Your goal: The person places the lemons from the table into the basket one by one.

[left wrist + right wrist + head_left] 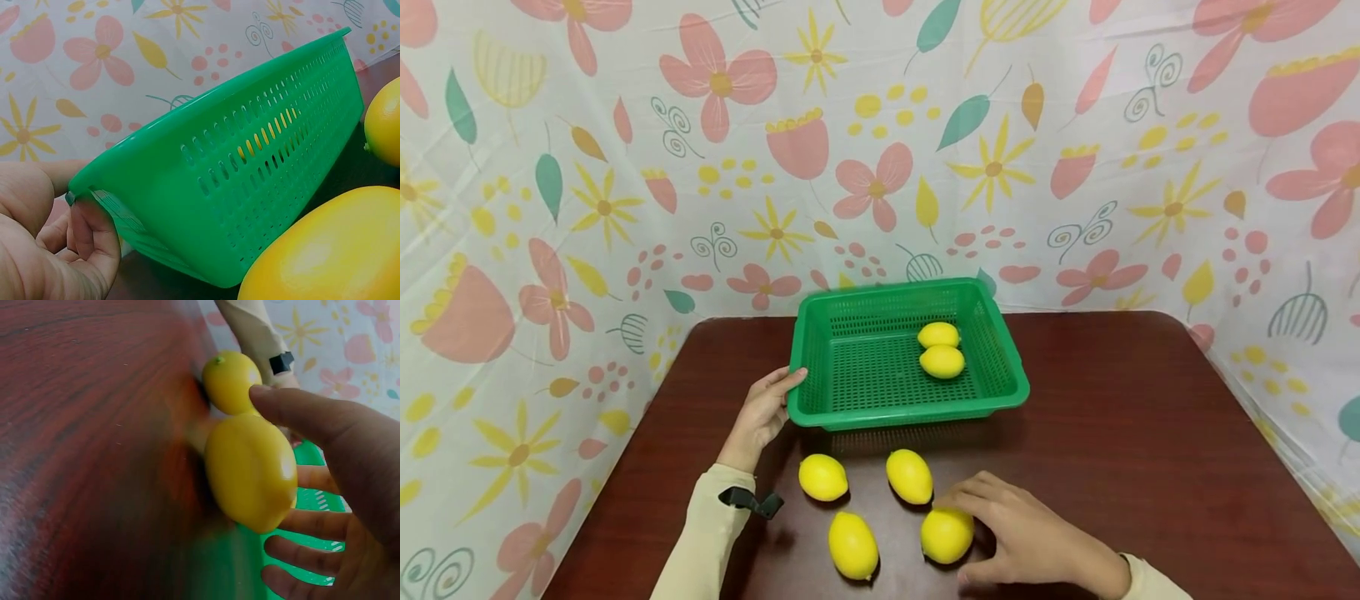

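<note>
My left hand [763,417] grips the left rim of a green plastic basket [891,414], thumb over the edge and fingers curled beneath, as the left wrist view shows. Inside the basket, toward its right side, lie two lemons, a rear lemon [938,335] and a front lemon [942,362]. My right hand [1026,533] is spread around the right side of a lemon [946,537] on the table. In the right wrist view, its thumb and fingers stand apart around the nearest lemon [250,472]; whether the fingertips touch it is unclear.
More lemons lie in front of the basket: one at left [823,477], one in the middle [910,477] and one nearer [853,546]. The dark red-brown table [1120,417] meets a flower-patterned cloth [865,108] at the back and sides.
</note>
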The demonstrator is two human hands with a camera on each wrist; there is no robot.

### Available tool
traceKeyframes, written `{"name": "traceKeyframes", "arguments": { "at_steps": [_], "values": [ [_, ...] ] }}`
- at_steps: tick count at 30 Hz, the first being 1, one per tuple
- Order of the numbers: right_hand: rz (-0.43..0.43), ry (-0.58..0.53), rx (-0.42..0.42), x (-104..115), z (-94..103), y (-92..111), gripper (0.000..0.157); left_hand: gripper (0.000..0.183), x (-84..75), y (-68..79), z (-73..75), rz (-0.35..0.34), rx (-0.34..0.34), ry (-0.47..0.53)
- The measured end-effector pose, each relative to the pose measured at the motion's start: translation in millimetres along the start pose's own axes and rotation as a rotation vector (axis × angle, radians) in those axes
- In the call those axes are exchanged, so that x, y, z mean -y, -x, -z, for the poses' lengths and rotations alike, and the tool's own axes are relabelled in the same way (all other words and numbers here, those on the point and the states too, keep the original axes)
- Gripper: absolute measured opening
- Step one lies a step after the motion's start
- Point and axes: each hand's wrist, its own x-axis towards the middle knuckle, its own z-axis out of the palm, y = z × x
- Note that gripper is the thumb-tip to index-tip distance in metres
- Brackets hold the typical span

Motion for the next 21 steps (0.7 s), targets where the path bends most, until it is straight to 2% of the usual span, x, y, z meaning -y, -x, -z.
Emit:
{"name": "traceKeyframes", "arguments": {
  "at_steps": [6, 13, 21],
  "values": [
    [0.013, 0.021, -0.009, -0.7, -4.8, 0.2, 0.066, 0.052, -0.3, -0.1, -0.2, 0.001, 0.000, -0.001],
    [0.009, 0.020, -0.031, -1.8, -6.1, -2.7, 0.056, 0.050, -0.2, -0.9, -0.6, 0.000, -0.007, 0.019],
    [0.010, -0.006, -0.073, -6.5, -11.3, -3.8, 0.054, 0.051, 0.9, -1.4, -1.5, -0.002, -0.004, 0.018]
  ]
}}
